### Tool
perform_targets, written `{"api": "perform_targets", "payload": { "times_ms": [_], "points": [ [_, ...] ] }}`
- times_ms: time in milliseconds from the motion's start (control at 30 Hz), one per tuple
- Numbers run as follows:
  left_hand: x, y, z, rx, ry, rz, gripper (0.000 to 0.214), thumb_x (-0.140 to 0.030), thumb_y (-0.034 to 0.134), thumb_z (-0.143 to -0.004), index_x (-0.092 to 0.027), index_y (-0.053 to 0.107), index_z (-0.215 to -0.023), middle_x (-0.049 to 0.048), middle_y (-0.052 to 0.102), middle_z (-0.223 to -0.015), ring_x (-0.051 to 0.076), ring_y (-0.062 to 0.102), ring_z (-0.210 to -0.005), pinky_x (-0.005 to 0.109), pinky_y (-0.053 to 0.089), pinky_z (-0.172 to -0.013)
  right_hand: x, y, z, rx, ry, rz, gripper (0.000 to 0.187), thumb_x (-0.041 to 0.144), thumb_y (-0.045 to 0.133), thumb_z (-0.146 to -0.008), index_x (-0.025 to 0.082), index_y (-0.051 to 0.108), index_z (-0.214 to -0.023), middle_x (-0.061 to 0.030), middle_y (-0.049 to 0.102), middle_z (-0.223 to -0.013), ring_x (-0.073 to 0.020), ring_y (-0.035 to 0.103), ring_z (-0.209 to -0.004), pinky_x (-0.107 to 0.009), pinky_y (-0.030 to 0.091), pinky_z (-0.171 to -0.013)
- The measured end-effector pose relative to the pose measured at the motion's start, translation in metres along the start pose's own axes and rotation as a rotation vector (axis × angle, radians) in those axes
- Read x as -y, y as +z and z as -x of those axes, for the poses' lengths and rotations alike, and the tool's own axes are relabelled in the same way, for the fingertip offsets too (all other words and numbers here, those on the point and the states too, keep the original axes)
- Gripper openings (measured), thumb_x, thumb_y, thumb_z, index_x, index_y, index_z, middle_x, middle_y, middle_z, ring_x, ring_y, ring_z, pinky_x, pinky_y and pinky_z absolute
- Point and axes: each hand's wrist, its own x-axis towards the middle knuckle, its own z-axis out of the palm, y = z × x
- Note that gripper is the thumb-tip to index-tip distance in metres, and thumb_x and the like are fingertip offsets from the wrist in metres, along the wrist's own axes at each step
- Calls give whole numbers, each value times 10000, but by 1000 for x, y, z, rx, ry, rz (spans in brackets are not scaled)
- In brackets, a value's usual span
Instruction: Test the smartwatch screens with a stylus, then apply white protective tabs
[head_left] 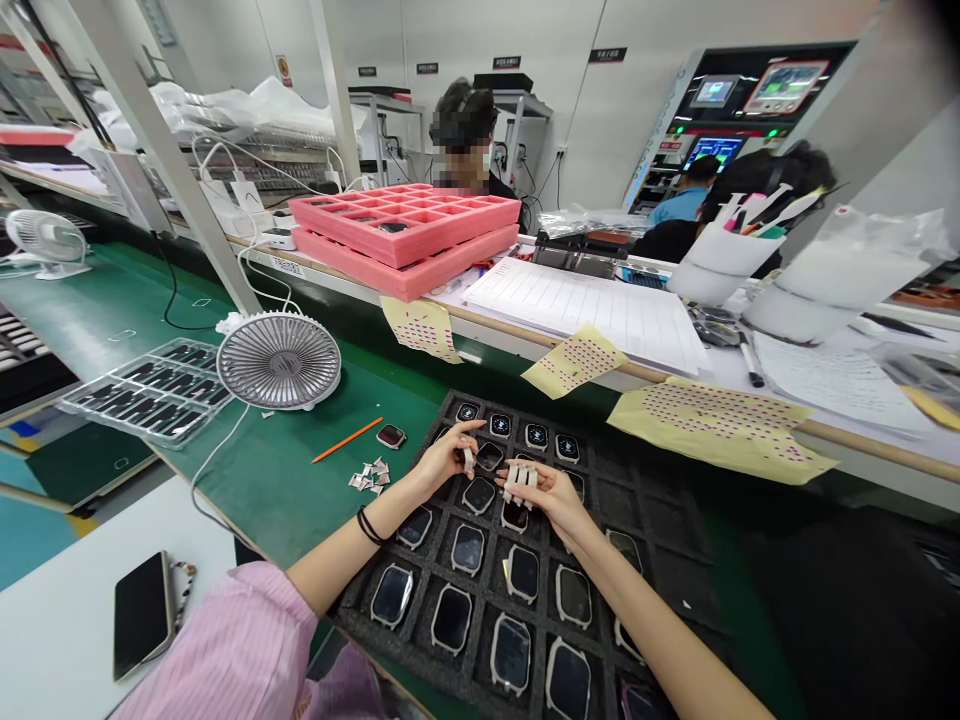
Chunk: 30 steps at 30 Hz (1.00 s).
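Note:
My left hand [442, 458] is over a black foam tray [660, 520], pinching a small white piece [469, 459] above the tray's upper rows. My right hand [544, 492] is close beside it, with white wraps [520, 483] on its fingers. Rows of dark smartwatch bodies [469, 548] with pale rims sit in the tray's cells, and one [488, 456] lies directly between my hands. The tray's right-hand cells look unfilled. Left of the tray lie a loose watch body [391, 436], an orange pencil [349, 440], and a heap of small foil pieces [370, 476].
A white desk fan [279, 360] and a clear tray of dark parts [146, 392] stand on the green bench mat. Stacked pink foam trays [405, 225], yellow dotted sheets [720, 425] and papers lie ahead. A co-worker [465, 140] sits opposite. A phone [144, 614] lies lower left.

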Motion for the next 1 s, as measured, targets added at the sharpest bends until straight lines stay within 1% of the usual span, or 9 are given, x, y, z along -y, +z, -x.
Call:
{"api": "perform_targets", "payload": {
  "times_ms": [200,400,533,700,867,1000],
  "points": [
    [1,-2,0,5,3,3,496,-186,539,-710,-166,598,-1202,-10,547,-748,113,528,-572,241,449,-523,-1,0,0,-13,0,-3,514,319,935,-472,187,753,-935,-94,787,-904,-348,733,-939,-497,530,-930],
    [4,-3,-3,5,4,2,502,-182,541,-679,-165,597,-1177,-15,546,-734,110,512,-554,242,453,-505,10,5,4,-15,30,1,529,333,944,-440,184,755,-911,-100,786,-885,-348,736,-915,-509,518,-941],
    [4,-3,-4,10,7,-3,469,-177,536,-666,-172,610,-1129,-18,546,-723,103,508,-540,231,447,-498,15,8,6,-20,37,13,546,356,948,-418,187,758,-901,-99,785,-858,-357,735,-908,-515,523,-929],
    [3,-2,-3,12,16,-19,395,-174,530,-667,-169,617,-1052,-14,547,-723,109,512,-546,232,452,-490,15,9,6,-8,26,7,538,342,955,-389,196,760,-869,-86,784,-837,-349,742,-872,-510,530,-917],
    [0,-1,-2,15,23,-55,341,-183,532,-677,-171,604,-1010,-11,542,-731,117,521,-561,237,461,-493,13,6,4,-8,12,1,534,347,952,-397,193,762,-873,-85,785,-844,-342,743,-871,-504,534,-917],
    [1,1,-5,2,52,-111,304,-203,508,-678,-175,573,-973,-21,519,-726,106,492,-534,237,451,-488,10,7,3,-12,13,-7,525,323,949,-412,180,766,-882,-93,785,-855,-331,745,-869,-498,532,-928]
  ]
}}
